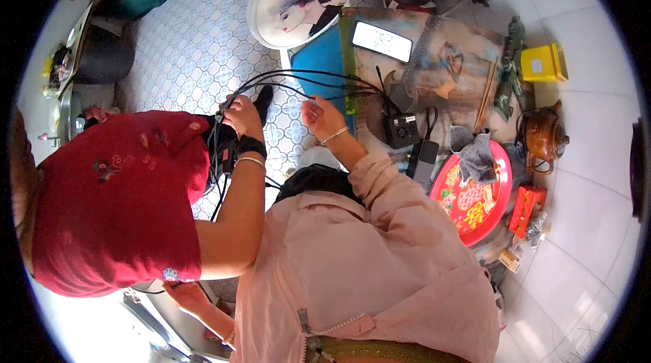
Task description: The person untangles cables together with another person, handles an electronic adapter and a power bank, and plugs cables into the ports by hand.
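My right hand [322, 121], with a bracelet at the wrist, is raised in front of me. Its fingers are curled, and a black cable [290, 90] runs to the fingertips. Low on the left, my left hand [188, 298] reaches out with its fingers stretched toward the hem of a red shirt [129, 193]; the fingertips are partly hidden there. The shirt is worn by a person close beside me, whose hand [243, 117] grips the bundle of black cables. These lead to a black box with a fan grille [401, 130] on the table.
A lit phone [382, 41] lies on the table behind the box. To the right stand a red tray [503, 190] with a grey cloth [477, 157], a brown teapot [544, 134] and a yellow container [544, 63]. A round stool with a painted seat [268, 3] is ahead.
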Motion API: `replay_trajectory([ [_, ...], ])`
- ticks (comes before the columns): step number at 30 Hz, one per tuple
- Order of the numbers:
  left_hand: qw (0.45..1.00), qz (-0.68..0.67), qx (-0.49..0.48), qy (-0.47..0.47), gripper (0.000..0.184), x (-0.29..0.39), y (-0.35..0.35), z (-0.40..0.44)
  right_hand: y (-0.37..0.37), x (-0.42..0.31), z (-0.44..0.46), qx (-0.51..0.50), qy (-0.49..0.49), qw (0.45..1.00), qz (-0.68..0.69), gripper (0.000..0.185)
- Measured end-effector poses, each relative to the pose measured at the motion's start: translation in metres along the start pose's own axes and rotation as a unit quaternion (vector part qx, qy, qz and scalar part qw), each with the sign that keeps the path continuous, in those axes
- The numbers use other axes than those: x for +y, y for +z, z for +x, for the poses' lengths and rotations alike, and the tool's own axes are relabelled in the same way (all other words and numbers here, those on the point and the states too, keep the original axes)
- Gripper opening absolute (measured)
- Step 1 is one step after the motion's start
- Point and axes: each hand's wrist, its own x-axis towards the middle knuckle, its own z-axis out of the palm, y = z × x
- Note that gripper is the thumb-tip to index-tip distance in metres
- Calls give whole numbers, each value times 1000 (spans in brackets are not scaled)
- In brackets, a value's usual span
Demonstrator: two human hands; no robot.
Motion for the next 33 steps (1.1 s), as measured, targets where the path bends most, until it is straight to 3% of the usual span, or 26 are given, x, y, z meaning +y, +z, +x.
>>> replay_trajectory([
  [1, 894, 440, -74, 44, 25, -70, 87, 46, 0, -1, -2, -14, 6, 1000, 2, 20],
  [3, 590, 766, -189, 171, 27, -163, 168, 90, 0, -4, -2, -20, 18, 1000, 0, 18],
  [6, 277, 908, -186, 253, 31, -199, 176, 103, 1, -4, 5, -13, 7, 1000, -1, 18],
  [11, -46, 945, -101, 308, 49, -210, 160, 102, 9, -4, 15, -1, -42, 999, -21, 19],
  [12, -46, 943, -105, 313, 49, -215, 158, 103, 10, -5, 16, 3, -56, 998, -27, 20],
  [14, 232, 926, -94, 283, 58, -233, 154, 107, 14, -6, 13, -4, -64, 998, -25, 19],
  [18, 245, 921, -105, 285, 49, -243, 151, 114, 10, -4, 16, 1, -66, 997, -31, 17],
  [20, 376, 886, -126, 239, 38, -223, 166, 111, 9, 0, 16, -4, -78, 997, -14, 16],
  [22, 353, 894, -87, 262, 30, -272, 144, 132, 20, -2, 12, 41, -92, 995, 22, 14],
  [23, 561, 788, -38, 250, 33, -294, 133, 139, 14, -2, 16, 20, -100, 995, 17, 12],
  [25, 771, 628, 20, 107, 40, -289, 141, 133, 16, -2, 12, 39, -103, 994, 25, 11],
  [26, 845, 527, 72, 52, 45, -286, 145, 129, 17, -2, 8, 49, -94, 994, 25, 10],
  [31, 871, 485, 75, 2, 44, -270, 154, 133, 3, -9, 9, -50, -33, 996, 68, 11],
  [33, 847, 530, 37, -10, 46, -260, 155, 132, 4, -13, -2, -48, -20, 997, 57, 11],
])
